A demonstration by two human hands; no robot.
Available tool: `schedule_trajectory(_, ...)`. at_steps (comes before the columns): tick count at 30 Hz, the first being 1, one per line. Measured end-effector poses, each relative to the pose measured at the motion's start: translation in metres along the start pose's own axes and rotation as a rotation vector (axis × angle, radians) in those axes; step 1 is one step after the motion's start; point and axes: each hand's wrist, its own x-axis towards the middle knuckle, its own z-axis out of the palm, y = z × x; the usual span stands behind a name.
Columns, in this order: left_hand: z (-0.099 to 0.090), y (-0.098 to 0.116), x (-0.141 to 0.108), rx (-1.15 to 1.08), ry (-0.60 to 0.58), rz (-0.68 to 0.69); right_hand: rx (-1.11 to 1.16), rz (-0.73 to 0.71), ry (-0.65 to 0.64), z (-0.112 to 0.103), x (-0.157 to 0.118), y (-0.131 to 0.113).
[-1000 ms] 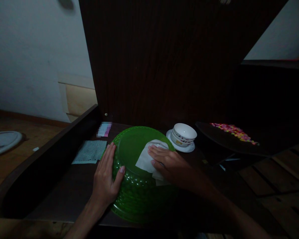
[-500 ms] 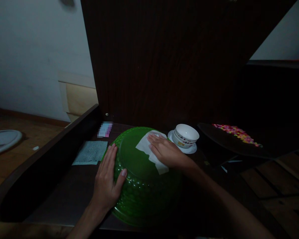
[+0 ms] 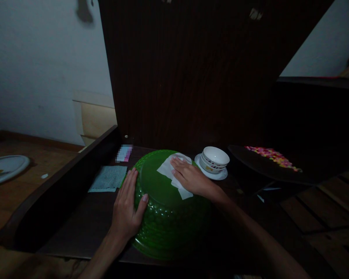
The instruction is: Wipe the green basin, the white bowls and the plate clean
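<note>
A green plastic basin [image 3: 159, 178] sits upside down on the dark wooden surface, its textured side toward me. My left hand [image 3: 127, 207] rests against the basin's left side, fingers stretched along it and thumb spread apart. My right hand [image 3: 190, 176] holds a white paper tissue [image 3: 165, 164] pressed onto the basin's upturned base. Its fingers are extended over the tissue, and part of the paper hangs out below the palm. The basin's far right side is partly hidden by my right forearm.
Stacked white bowls [image 3: 216, 157] stand on a saucer [image 3: 221, 175] right of the basin. A folded grey-green cloth [image 3: 108, 179] and a small packet [image 3: 124, 153] lie left. A raised wooden edge [image 3: 66, 186] borders the left; a dark panel [image 3: 186, 77] rises behind.
The view has shifted slightly, so the scene sits a little differently. My right hand and the tissue stay on the basin's base, with little visible movement. My left hand keeps its place.
</note>
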Motion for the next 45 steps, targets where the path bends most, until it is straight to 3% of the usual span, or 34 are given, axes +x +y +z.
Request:
schedule_trajectory(5,0.0,-0.001,-0.001,-0.006,-0.001,-0.008,0.036,0.008,-0.08,-0.009,-0.009,-0.01)
schedule_trajectory(11,-0.001,-0.001,-0.001,-0.006,-0.013,-0.005,-0.082,0.043,-0.079,-0.012,-0.004,-0.016)
schedule_trajectory(23,-0.001,-0.001,-0.002,0.013,-0.005,-0.003,-0.092,0.018,-0.016,0.001,0.027,0.01)
schedule_trajectory(32,0.001,-0.002,0.0,0.015,0.004,0.003,-0.022,-0.068,0.069,-0.003,0.0,0.002)
schedule_trajectory(38,0.001,-0.003,-0.001,0.005,0.011,0.004,0.012,-0.007,0.061,-0.007,-0.021,-0.007)
schedule_trajectory(45,0.002,-0.004,-0.002,-0.007,0.008,-0.008,-0.038,-0.052,0.078,-0.003,-0.013,-0.006)
